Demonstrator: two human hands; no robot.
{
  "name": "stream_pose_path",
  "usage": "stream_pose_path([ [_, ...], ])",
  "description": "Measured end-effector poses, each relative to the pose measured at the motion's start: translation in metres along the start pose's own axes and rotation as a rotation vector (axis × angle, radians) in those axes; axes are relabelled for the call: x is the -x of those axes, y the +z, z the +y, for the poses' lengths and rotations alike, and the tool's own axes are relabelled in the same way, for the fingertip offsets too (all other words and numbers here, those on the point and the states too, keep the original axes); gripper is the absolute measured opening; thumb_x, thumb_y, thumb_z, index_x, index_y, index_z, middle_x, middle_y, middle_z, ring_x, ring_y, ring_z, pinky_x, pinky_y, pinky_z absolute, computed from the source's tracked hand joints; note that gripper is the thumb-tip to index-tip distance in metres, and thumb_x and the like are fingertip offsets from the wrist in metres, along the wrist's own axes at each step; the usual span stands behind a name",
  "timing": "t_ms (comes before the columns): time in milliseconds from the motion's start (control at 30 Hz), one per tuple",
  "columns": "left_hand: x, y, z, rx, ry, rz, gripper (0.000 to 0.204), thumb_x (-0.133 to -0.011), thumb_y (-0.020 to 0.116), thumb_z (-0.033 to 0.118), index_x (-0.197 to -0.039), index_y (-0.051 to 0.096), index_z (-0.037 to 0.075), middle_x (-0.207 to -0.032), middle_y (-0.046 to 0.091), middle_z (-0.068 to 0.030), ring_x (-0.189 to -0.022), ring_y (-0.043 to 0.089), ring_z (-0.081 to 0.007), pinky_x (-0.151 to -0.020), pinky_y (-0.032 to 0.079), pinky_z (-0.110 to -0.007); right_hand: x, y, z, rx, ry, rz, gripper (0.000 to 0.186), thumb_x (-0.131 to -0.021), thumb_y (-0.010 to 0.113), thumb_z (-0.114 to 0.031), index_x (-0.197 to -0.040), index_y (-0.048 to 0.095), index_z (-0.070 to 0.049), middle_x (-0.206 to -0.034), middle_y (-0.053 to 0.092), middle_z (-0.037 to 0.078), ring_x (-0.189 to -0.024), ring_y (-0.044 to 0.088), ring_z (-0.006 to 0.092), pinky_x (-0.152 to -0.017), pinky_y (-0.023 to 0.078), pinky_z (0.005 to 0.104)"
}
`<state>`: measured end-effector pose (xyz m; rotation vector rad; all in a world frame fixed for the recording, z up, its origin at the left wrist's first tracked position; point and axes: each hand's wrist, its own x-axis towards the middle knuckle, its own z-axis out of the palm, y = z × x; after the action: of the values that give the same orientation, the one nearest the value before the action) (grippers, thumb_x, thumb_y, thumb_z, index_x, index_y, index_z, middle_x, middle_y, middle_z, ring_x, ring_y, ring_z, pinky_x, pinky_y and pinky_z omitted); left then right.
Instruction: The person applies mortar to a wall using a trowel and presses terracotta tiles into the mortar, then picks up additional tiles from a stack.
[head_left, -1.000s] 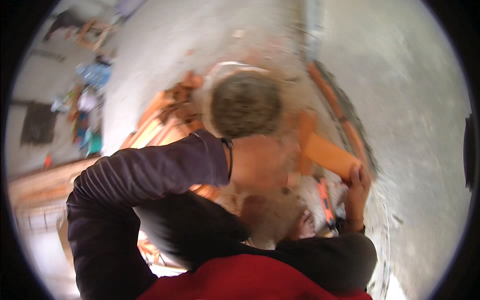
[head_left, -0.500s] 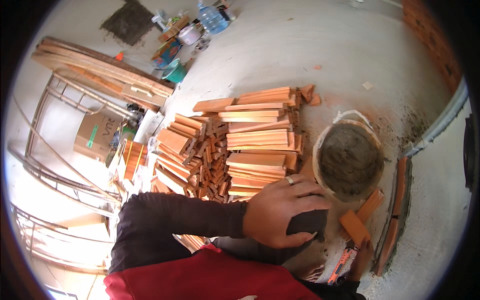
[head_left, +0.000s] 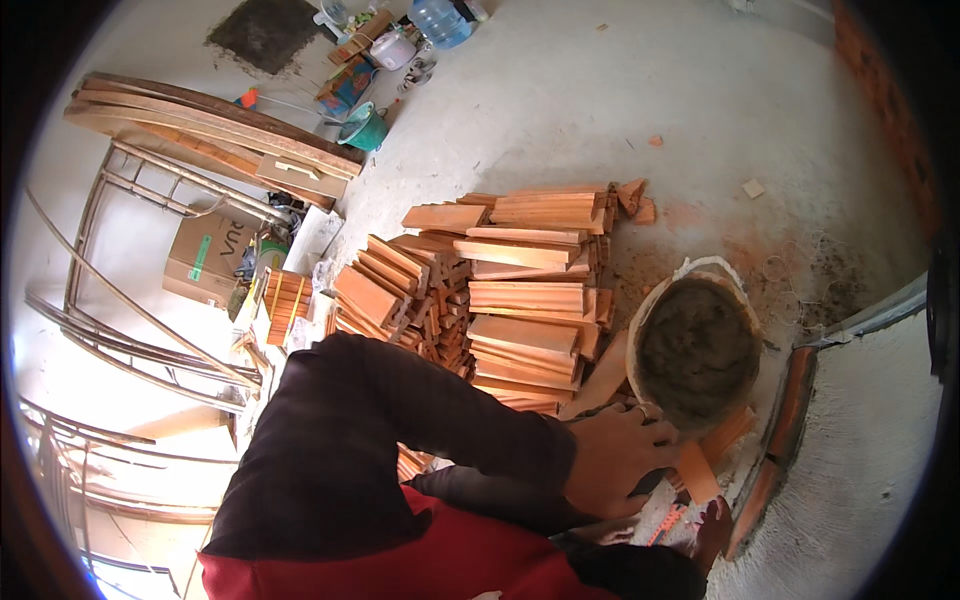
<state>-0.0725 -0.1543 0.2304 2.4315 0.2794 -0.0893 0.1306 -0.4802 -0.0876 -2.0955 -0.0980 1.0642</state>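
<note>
My left hand lies over my dark-trousered knee, its fingers apart and curved across it, holding nothing. Low on the right, my right hand grips the lower end of a flat orange clay tile. Part of its fingers is hidden. Beside that hand lies an orange and black tool, partly covered, and I cannot make out its kind. Just beyond the tile stands a bucket of wet grey mortar. Another clay tile rests against the bucket's near side.
Stacks of clay tiles cover the floor ahead. On the right, a row of laid tiles runs along the pale wall. Metal scaffold frames, planks, a cardboard box and a green bucket stand at the left.
My left hand has shifted right and slightly nearer along with the knee. My right hand and the tile have moved a little left and nearer. The view has also shifted.
</note>
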Motion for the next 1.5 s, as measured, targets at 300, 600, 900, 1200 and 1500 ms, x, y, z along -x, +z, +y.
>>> stream_pose_path([
  [300,0.021,-0.043,0.037,-0.093,-0.214,-0.486,0.039,-0.085,0.059,0.034,-0.112,0.064,0.007,-0.115,0.062,-0.0132,-0.108,0.056,-0.0380,-0.081,0.047,-0.056,0.211,-0.051,-0.173,-0.637,0.286,-0.551,0.050,-0.104,0.045,-0.041,-0.133,0.053,-0.001,-0.128,0.059,0.010,-0.116,0.058,0.0190,-0.104,0.043,0.0368],
  [600,0.111,-0.068,0.099,0.324,-0.680,-0.361,0.034,-0.086,0.058,0.028,-0.117,0.064,0.016,-0.119,0.064,-0.0150,-0.121,0.055,-0.0378,-0.091,0.047,-0.061,0.354,-0.059,-0.243,-0.171,0.331,-0.620,0.061,-0.103,0.046,-0.040,-0.151,0.030,-0.005,-0.142,0.047,0.008,-0.128,0.047,0.0194,-0.105,0.041,0.0407],
  [900,0.201,-0.016,0.114,0.391,-0.471,-0.333,0.034,-0.093,0.050,0.034,-0.119,0.067,0.018,-0.139,0.053,-0.0084,-0.131,0.046,-0.0297,-0.107,0.037,-0.050,0.406,-0.099,-0.395,0.386,0.502,-1.061,0.061,-0.102,0.048,-0.040,-0.151,0.031,-0.008,-0.140,0.049,0.007,-0.125,0.049,0.0188,-0.100,0.044,0.0431],
  [1200,0.223,-0.066,0.105,1.023,-0.418,-0.109,0.044,-0.104,0.038,0.032,-0.136,0.055,0.008,-0.146,0.047,-0.0175,-0.139,0.038,-0.0337,-0.117,0.028,-0.044,0.342,-0.122,-0.539,0.303,0.384,-0.467,0.048,-0.102,0.046,-0.035,-0.141,0.042,-0.008,-0.114,0.064,0.013,-0.092,0.065,0.0257,-0.079,0.054,0.0417],
  [1500,0.204,-0.095,0.075,1.091,-0.800,0.113,0.045,-0.103,0.037,0.037,-0.137,0.055,0.014,-0.142,0.051,-0.0179,-0.135,0.045,-0.0339,-0.114,0.033,-0.040,0.232,-0.112,-0.648,0.472,-0.145,-0.520,0.034,-0.099,0.049,-0.030,-0.123,0.058,-0.007,-0.096,0.066,0.008,-0.084,0.065,0.0201,-0.073,0.054,0.0373],
])
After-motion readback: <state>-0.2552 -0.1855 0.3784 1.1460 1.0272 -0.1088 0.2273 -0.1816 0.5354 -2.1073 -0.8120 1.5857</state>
